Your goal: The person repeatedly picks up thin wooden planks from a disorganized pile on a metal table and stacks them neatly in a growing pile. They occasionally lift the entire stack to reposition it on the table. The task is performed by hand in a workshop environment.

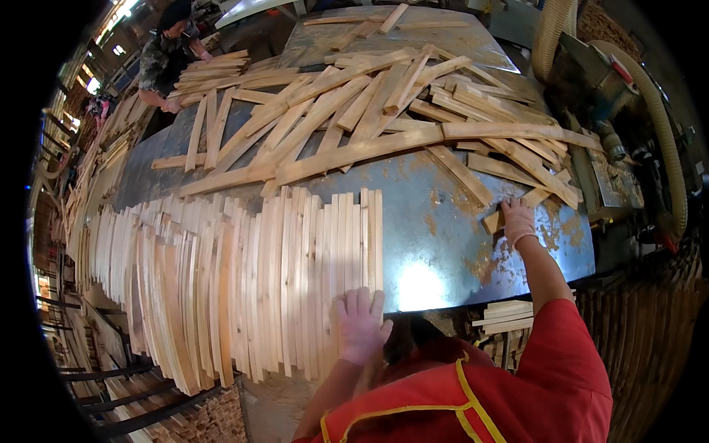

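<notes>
My left hand [360, 325], in a pale glove, lies with fingers spread against the near right end of a long row of wooden strips [295, 273]. The strips lie side by side and jut over the table's near edge. Out to the right, my gloved right hand [518, 220] is closed over a wooden board [537, 196], which lies at a slant on the metal table [413, 244]. Part of that board is hidden under the hand, and its far end reaches the loose boards.
A jumbled pile of boards [354, 111] covers the middle of the table. At the far left another person [166, 63] handles a stack of boards [214, 74]. Machinery with a ribbed hose [668, 162] stands at the right. Sawdust [484, 269] dots the metal.
</notes>
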`<state>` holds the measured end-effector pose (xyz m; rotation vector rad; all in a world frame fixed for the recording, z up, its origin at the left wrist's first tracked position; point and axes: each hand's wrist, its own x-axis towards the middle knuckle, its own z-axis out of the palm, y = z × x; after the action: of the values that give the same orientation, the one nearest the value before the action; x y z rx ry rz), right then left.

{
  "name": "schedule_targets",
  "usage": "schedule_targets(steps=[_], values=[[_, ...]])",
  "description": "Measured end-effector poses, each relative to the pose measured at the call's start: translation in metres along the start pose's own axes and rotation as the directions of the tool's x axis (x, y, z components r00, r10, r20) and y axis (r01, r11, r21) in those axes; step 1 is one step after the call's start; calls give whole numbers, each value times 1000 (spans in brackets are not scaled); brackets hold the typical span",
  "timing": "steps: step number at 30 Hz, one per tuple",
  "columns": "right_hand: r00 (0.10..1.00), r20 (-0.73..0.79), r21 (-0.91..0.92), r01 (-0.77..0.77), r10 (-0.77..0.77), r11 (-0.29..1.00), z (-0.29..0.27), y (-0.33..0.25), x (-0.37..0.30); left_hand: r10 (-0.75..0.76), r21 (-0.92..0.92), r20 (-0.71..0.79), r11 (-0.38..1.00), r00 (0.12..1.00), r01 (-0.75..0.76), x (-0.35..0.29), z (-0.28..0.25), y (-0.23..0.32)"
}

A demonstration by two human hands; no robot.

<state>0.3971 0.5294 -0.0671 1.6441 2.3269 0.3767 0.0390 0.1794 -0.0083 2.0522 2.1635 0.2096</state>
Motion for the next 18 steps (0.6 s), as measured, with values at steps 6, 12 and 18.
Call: schedule_targets(steps=[6,12,18], values=[[754,117,207,618,-647,758,-95,-67,-35,-75,8,-25,997,997,75,9,26,20],[871,-354,197,424,-339,884,-124,-76,145,156,-272,36,952,987,-140,89,36,70],[946,-160,167,309,-283,936,-134,-52,234,-224,11,-272,972,936,236,75,2,5]])
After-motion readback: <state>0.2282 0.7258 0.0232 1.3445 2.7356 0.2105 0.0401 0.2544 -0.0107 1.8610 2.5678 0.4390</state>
